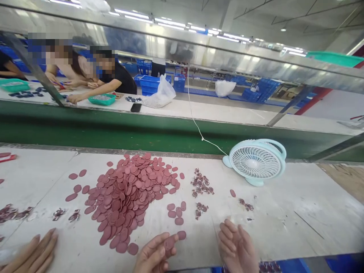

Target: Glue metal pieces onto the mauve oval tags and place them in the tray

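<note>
At the lower centre of the frame, the left hand (155,254) is pinching one flat, matte, reddish oval disc (170,242) between its fingers. Lower right, the right hand (237,246) is lying loose, fingers uncurled, on the pale worktable (284,212). A heap of discs (127,193) is spreading mid-frame.

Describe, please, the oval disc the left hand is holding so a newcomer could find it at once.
Start at the big pile of red discs on the white table. Below its lower right edge, the left hand pinches one disc. Unlike its neighbours, it is lifted off the table between the fingers.
</note>
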The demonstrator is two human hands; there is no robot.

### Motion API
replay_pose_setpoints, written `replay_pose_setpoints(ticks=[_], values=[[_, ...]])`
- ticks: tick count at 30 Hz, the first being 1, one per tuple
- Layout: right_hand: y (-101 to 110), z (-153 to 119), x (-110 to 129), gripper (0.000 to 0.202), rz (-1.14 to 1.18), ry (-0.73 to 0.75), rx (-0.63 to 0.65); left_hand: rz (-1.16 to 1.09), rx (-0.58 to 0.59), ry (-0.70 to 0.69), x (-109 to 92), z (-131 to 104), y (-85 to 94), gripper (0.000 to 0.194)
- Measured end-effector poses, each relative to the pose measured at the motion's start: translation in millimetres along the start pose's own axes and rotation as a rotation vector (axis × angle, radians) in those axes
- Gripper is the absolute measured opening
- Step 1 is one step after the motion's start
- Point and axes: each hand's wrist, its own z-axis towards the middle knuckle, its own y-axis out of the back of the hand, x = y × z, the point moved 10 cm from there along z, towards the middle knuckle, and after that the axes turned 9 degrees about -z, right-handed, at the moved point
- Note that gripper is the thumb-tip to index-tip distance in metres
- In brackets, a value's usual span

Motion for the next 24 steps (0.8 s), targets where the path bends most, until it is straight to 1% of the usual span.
replay_pose_setpoints(ticks=[1, 2, 3, 4, 5, 6, 7, 9, 10, 11, 13, 14, 15, 17, 19, 21, 23, 24], values=[[7, -6, -16, 0.032, 0.345, -0.087, 0.002, -0.003, 0.015, 0.012, 3, 0, -4.6, 0.034], [10, -9, -27, 0.040, 0.637, -0.150, 0.012, -0.006, 0.030, 0.025, 6, 1, -9.6, 0.034], [12, -8, -32, 0.052, 0.839, -0.183, 0.032, -0.010, 0.043, 0.038, 10, 1, -14.6, 0.033], [13, -4, -32, 0.062, 0.967, -0.193, 0.055, -0.012, 0.054, 0.049, 13, 2, -19.6, 0.032], [14, 2, -29, 0.067, 1.023, -0.189, 0.077, -0.010, 0.066, 0.058, 17, 2, -24.6, 0.031], [16, 10, -25, 0.065, 1.024, -0.178, 0.091, -0.003, 0.080, 0.065, 20, 2, -29.9, 0.030], [18, 17, -21, 0.056, 0.992, -0.167, 0.093, 0.007, 0.096, 0.071, 23, 2, -35.2, 0.029], [19, 29, -13, 0.032, 0.912, -0.160, 0.079, 0.025, 0.127, 0.076, 27, 1, -44.8, 0.029], [17, 31, -10, 0.024, 0.898, -0.167, 0.073, 0.032, 0.137, 0.076, 28, 0, -48.6, 0.028], [13, 30, -8, 0.021, 0.889, -0.177, 0.061, 0.036, 0.143, 0.075, 29, 0, -51.6, 0.028], [8, 23, -7, 0.026, 0.791, -0.190, -0.010, 0.037, 0.144, 0.072, 30, -1, -55.9, 0.028], [6, 16, -8, 0.030, 0.678, -0.188, -0.061, 0.037, 0.141, 0.072, 31, -2, -57.3, 0.028], [3, 7, -8, 0.035, 0.531, -0.175, -0.108, 0.038, 0.134, 0.073, 32, -2, -58.0, 0.027], [-7, -10, -8, 0.041, 0.194, -0.129, -0.159, 0.042, 0.107, 0.082, 34, -1, -57.6, 0.026], [-23, -25, -4, 0.043, -0.097, -0.028, -0.166, 0.043, 0.076, 0.094, 38, -1, -56.1, 0.025], [-41, -39, 3, 0.043, -0.327, 0.125, -0.183, 0.042, 0.065, 0.100, 41, -1, -55.7, 0.027], [-55, -51, 10, 0.041, -0.478, 0.260, -0.229, 0.040, 0.074, 0.097, 43, -1, -56.2, 0.029], [-60, -56, 12, 0.039, -0.512, 0.304, -0.248, 0.041, 0.081, 0.095, 43, -2, -56.4, 0.029]])
